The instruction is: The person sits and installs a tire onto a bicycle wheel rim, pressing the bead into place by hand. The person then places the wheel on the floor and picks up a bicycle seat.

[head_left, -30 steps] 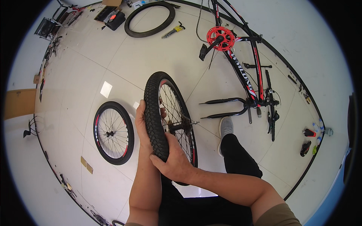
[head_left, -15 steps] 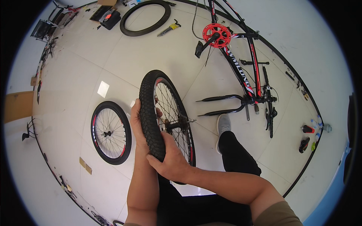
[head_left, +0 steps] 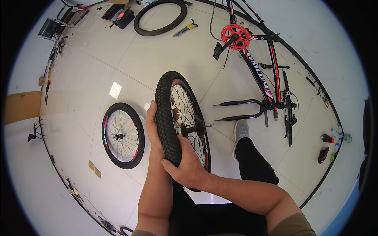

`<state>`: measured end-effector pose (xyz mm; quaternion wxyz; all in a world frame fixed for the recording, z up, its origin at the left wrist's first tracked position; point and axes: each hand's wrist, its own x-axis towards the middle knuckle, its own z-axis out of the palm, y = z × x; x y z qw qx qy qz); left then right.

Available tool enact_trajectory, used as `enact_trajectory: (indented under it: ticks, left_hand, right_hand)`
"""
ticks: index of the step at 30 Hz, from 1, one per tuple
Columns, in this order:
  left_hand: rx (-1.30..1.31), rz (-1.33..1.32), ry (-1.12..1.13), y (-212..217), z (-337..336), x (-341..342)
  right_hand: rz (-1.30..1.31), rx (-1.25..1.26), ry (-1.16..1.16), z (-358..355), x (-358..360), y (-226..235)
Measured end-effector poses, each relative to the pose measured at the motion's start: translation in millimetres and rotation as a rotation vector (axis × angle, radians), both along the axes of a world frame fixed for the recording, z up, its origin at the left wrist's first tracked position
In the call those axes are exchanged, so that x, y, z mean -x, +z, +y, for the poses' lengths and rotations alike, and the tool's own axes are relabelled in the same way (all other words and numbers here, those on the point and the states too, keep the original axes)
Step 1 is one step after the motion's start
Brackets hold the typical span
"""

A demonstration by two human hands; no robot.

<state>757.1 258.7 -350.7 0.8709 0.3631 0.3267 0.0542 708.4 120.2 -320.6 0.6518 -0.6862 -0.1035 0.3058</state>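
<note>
A bicycle wheel [head_left: 167,124] with a knobbly black tyre stands tilted in front of me, its spokes and hub axle facing right. Around the far left part of the tyre wraps my left hand [head_left: 152,122], its fingertips showing past the rim among the spokes. My right hand [head_left: 189,166] grips the tyre nearer my body, thumb on the tread and the other fingers mostly hidden inside the rim. A second wheel [head_left: 138,137] lies flat on the tiled floor to the left.
To the right lies a black and red bicycle frame [head_left: 256,72] with a fork [head_left: 240,103], red chainring [head_left: 235,37] and handlebar [head_left: 290,118]. A loose tyre [head_left: 137,24], a yellow-and-black tool [head_left: 185,29] and a dark box [head_left: 125,19] are at the back. Bottles [head_left: 338,135] line the right edge.
The whole scene has shifted slightly to the right in the picture, as my view turned. Both hands keep nearly the same grip on the wheel.
</note>
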Motion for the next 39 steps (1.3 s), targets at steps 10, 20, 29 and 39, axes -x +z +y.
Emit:
enact_trajectory:
  ticks: [10,20,29,39]
  left_hand:
    - [-0.016,-0.027,0.034,8.3,-9.5,-5.1]
    - [-0.014,-0.027,0.052,11.5,-12.6,-7.2]
    - [-0.014,-0.097,0.022,6.3,-10.8,-3.0]
    - [-0.217,-0.179,-0.017,8.2,-19.1,-2.5]
  right_hand:
    - [0.012,-0.001,0.007,-1.1,-0.9,1.6]
    - [0.002,0.004,0.003,-1.8,-0.4,2.5]
    - [-0.088,-0.040,-0.012,-3.9,-3.5,2.6]
    - [-0.058,-0.101,-0.033,-10.6,-2.7,-0.8]
